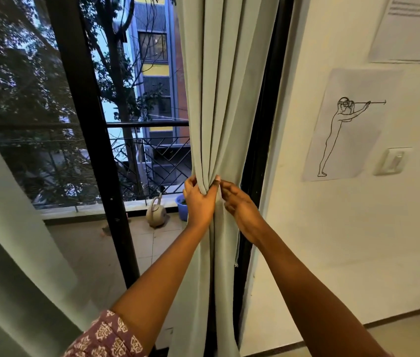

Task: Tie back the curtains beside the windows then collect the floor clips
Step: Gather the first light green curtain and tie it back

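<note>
Two hands: left hand [198,199] grips the bunched curtain [225,99]; right hand [238,204] pinches its edge.
Curtain: against the window frame [260,150].
Hidden: right fingertips, partly.
Bucket [182,207]: half covered.

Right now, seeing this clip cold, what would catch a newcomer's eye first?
First, the pale green curtain bunched at the centre, beside the dark window frame, with the left hand gripping its folds and the right hand at its right edge. Next, the line drawing of a standing figure on the white wall at right, then the watering can on the balcony outside.
</note>
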